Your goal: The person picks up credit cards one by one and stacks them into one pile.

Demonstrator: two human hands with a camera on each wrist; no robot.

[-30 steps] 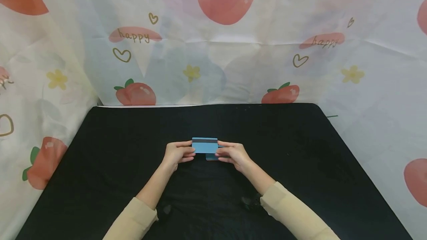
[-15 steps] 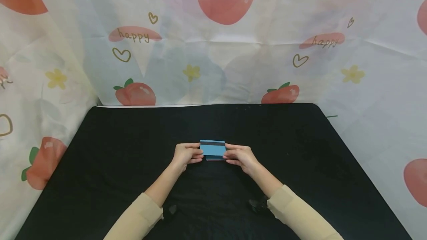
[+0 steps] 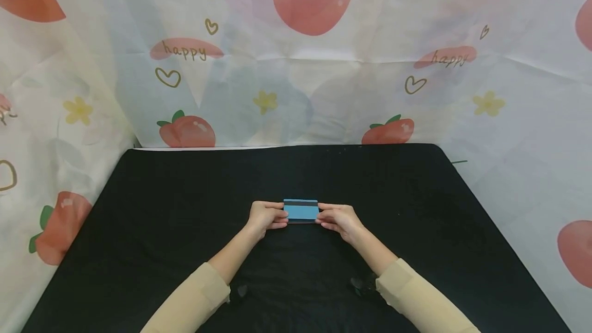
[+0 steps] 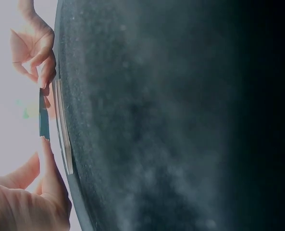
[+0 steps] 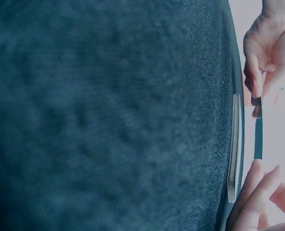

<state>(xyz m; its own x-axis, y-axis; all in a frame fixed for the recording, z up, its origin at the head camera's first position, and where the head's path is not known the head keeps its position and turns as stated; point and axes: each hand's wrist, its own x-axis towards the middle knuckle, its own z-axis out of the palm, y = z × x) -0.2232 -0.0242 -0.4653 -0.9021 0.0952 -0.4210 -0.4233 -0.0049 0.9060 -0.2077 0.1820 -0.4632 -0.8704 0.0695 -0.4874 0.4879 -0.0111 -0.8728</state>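
Observation:
A light blue card with a dark stripe [image 3: 300, 211] is held by its two short ends, a bit above the table. My left hand [image 3: 268, 216] pinches its left end, and my right hand [image 3: 339, 219] pinches the right end. Directly below lies a stack of cards [image 4: 64, 130] on the black cloth, its pale layered edges facing the wrist cameras. A gap separates the held card [image 5: 258, 134] from this stack in both wrist views. From the head, most of the stack is hidden behind the held card; only a thin front strip shows.
A black cloth [image 3: 185, 184] covers the table. Behind and to the sides hangs a pale curtain [image 3: 324, 91] printed with fruit, hearts and flowers. Small dark objects [image 3: 363, 287] sit by the sleeve cuffs.
Both hands have carried the card to the right and slightly down. It now covers most of the stack, which stuck out more below it at first.

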